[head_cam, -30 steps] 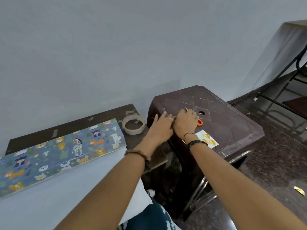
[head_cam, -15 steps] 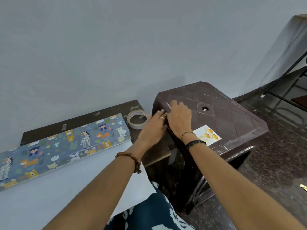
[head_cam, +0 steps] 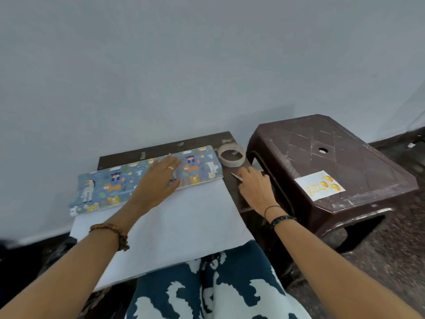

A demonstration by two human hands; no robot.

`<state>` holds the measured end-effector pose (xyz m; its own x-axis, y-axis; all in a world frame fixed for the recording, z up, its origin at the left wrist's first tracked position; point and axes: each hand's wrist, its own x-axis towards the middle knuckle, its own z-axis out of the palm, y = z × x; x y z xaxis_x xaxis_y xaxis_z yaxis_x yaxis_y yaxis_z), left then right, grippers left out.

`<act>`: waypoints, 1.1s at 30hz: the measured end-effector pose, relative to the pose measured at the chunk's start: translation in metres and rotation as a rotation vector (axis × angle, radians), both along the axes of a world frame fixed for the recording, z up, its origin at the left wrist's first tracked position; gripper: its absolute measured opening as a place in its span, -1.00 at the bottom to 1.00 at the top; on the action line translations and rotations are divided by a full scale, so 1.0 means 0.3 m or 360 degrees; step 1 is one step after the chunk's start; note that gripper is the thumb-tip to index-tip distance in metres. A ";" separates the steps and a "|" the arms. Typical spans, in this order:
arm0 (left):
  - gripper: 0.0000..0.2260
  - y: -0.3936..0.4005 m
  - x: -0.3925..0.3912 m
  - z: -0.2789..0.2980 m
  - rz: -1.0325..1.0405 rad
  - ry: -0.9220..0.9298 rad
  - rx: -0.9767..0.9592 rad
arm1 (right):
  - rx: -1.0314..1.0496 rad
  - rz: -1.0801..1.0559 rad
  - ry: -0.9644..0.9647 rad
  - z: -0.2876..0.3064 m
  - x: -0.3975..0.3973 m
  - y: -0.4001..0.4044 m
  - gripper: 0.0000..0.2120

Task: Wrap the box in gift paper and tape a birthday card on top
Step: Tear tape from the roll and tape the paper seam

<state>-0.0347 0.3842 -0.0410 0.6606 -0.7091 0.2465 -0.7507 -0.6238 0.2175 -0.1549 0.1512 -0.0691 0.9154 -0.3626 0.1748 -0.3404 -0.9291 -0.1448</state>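
Note:
The box lies under animal-print gift paper (head_cam: 110, 187) folded over it on a low dark table (head_cam: 161, 146). The paper's white underside (head_cam: 179, 222) spreads toward my lap. My left hand (head_cam: 158, 180) lies flat with straight fingers on the printed paper. To the right of the paper, my right hand (head_cam: 255, 187) hovers over the table and pinches a short, pale strip of tape (head_cam: 236, 176) at its fingertips. A tape roll (head_cam: 231, 155) sits at the table's far right corner. The white birthday card (head_cam: 319, 185) with gold balloons lies on the brown stool.
A brown plastic stool (head_cam: 333, 146) stands right of the table, touching its edge. A plain wall rises just behind the table. Dark speckled floor (head_cam: 391, 249) lies to the right. My patterned trousers (head_cam: 207, 291) fill the bottom centre.
Both hands left the stool's left edge and moved left to the low table. The left hand now lies on the printed paper. The view turned left.

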 end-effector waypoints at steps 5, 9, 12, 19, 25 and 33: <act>-0.62 0.174 -0.087 -0.053 -0.0299 -0.0312 0.0192 | 0.0118 0.0173 -0.0370 0.066 0.064 0.069 -0.81; -0.61 0.213 -0.158 -0.134 -0.0349 -0.0159 0.0274 | 0.0028 0.0802 -0.0456 0.105 0.182 0.249 -0.79; -0.60 0.223 -0.143 -0.161 -0.0190 0.0022 0.0137 | -0.0027 0.1156 -0.0336 0.118 0.263 0.389 -0.70; -0.61 0.221 -0.146 -0.196 -0.0207 0.0050 -0.0016 | -0.0316 0.1153 0.0191 0.026 0.305 0.499 -0.52; -0.66 0.234 -0.130 -0.223 -0.0197 -0.0085 0.0028 | -0.0279 0.1133 0.0139 0.013 0.295 0.509 -0.43; -0.57 0.238 -0.127 -0.230 -0.0192 -0.0039 0.0176 | -0.0367 0.1129 0.0241 0.025 0.341 0.507 -0.53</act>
<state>-0.0727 0.4556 -0.1101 0.5635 -0.8067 0.1778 -0.8260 -0.5477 0.1331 -0.0526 0.3032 -0.0617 0.9355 0.3522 0.0289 0.3490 -0.9337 0.0801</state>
